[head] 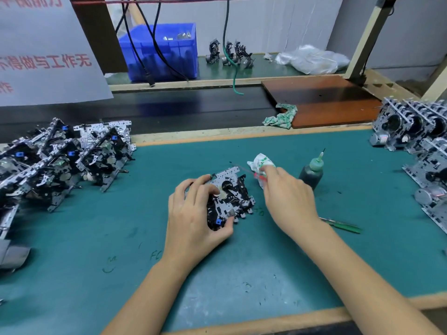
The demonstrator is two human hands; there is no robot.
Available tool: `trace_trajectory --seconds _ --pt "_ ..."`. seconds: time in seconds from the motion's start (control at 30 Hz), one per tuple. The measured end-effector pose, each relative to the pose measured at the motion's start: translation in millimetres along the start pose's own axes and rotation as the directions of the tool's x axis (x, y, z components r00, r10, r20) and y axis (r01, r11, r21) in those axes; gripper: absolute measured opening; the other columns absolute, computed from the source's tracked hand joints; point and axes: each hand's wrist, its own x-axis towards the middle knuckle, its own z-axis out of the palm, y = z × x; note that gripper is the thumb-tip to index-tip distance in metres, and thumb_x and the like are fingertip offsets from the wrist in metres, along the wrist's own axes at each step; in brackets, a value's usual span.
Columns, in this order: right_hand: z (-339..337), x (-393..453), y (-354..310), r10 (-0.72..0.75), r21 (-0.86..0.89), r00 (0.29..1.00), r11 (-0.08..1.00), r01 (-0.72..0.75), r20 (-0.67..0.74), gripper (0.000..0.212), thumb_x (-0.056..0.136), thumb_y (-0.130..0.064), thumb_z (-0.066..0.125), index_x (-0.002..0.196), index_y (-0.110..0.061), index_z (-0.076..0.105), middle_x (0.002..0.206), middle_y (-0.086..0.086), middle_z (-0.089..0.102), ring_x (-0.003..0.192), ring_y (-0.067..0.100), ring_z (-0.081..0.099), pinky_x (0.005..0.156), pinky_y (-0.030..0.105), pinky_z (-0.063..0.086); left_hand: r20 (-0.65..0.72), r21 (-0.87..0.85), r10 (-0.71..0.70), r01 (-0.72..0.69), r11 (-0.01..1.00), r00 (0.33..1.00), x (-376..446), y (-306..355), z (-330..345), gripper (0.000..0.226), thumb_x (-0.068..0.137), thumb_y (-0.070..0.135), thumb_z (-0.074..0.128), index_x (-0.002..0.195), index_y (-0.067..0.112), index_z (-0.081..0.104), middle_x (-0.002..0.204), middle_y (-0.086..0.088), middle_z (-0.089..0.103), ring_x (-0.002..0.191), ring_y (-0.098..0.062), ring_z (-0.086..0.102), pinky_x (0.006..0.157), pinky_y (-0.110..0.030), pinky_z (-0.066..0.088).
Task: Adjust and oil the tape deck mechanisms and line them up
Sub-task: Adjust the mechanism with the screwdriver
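Observation:
One tape deck mechanism (231,192), silver plate with black parts, lies on the green mat (121,238) at the centre. My left hand (196,213) grips it from the left, fingers curled over its top and thumb at its near edge. Just right of it my right hand (287,197) holds a thin red-handled tool (244,170) together with a white and green cloth (260,165). A dark oil bottle (312,174) with a green needle tip stands upright right behind that hand.
Several mechanisms stand in rows at the left (60,163) and at the right edge (420,146). Green tweezers (343,224) lie on the mat by my right forearm. Behind the mat run a black belt (169,107), a brown board (326,100), another rag (281,117) and a blue bin (162,52).

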Motion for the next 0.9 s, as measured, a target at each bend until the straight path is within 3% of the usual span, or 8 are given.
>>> trace_trajectory --seconds 0.1,0.23,0.4,0.57,0.7,0.83,0.9 --pt "5 -8 7 -0.068 0.084 0.995 0.994 0.075 -0.077 0.022 0.096 -0.02 0.049 0.116 -0.017 0.057 0.109 0.001 0.059 0.101 0.024 0.053 0.066 0.033 0.043 -0.002 0.047 0.066 -0.066 0.997 0.998 -1 0 2 0.037 0.067 0.043 0.063 0.09 0.015 0.064 0.126 -0.008 0.058 0.119 -0.03 0.046 0.097 -0.041 0.033" --pt "10 -21 17 -0.1 0.244 0.953 0.954 0.173 -0.285 0.011 0.082 -0.004 0.067 0.091 -0.01 0.068 0.087 0.002 0.064 0.084 0.027 0.059 0.063 0.025 0.039 -0.024 0.115 0.121 -0.118 0.986 0.992 -3 -2 5 0.02 0.073 0.036 0.067 0.075 0.016 0.067 0.129 -0.011 0.058 0.121 -0.033 0.048 0.1 -0.046 0.033" --pt "11 -22 17 -0.031 0.373 0.904 0.904 0.208 -0.427 0.012 0.084 -0.006 0.058 0.087 -0.011 0.068 0.083 -0.001 0.064 0.082 0.018 0.053 0.065 0.025 0.039 -0.023 0.099 0.126 -0.123 0.987 0.992 -4 -3 6 0.015 0.076 0.033 0.068 0.073 0.017 0.069 0.13 -0.012 0.057 0.12 -0.036 0.049 0.1 -0.045 0.034" --pt "13 -23 19 -0.005 0.438 0.896 0.871 0.222 -0.444 0.019 0.086 -0.013 0.049 0.088 -0.011 0.068 0.082 -0.002 0.064 0.082 0.012 0.046 0.064 0.021 0.035 -0.033 0.062 0.128 -0.125 0.99 0.991 -3 -2 4 0.01 0.073 0.027 0.072 0.071 0.017 0.07 0.129 -0.012 0.058 0.117 -0.036 0.051 0.097 -0.045 0.035" --pt "9 -21 21 0.119 0.503 0.84 0.842 0.197 -0.529 0.018 0.086 -0.01 0.05 0.09 -0.009 0.068 0.084 0.002 0.06 0.081 0.013 0.043 0.068 0.019 0.031 -0.041 0.112 0.12 -0.115 0.987 0.992 -5 2 6 0.01 0.073 0.025 0.072 0.071 0.016 0.068 0.127 -0.013 0.059 0.115 -0.038 0.051 0.096 -0.046 0.036" --pt "5 -20 24 0.33 0.593 0.729 0.795 0.127 -0.599 0.024 0.084 -0.013 0.053 0.105 -0.002 0.059 0.102 0.014 0.052 0.095 0.021 0.04 0.085 0.022 0.03 -0.08 0.118 0.105 -0.096 0.988 0.991 -4 6 9 0.011 0.073 0.024 0.068 0.07 0.013 0.067 0.124 -0.013 0.061 0.112 -0.04 0.053 0.095 -0.047 0.038" --pt "5 -18 26 0.427 0.649 0.698 0.757 0.07 -0.574 0.032 0.081 -0.01 0.059 0.111 0.0 0.053 0.111 0.019 0.049 0.103 0.024 0.039 0.092 0.03 0.032 -0.086 0.117 0.09 -0.079 0.99 0.992 -4 9 11 0.012 0.073 0.024 0.067 0.069 0.012 0.067 0.123 -0.013 0.061 0.11 -0.041 0.053 0.094 -0.047 0.039"
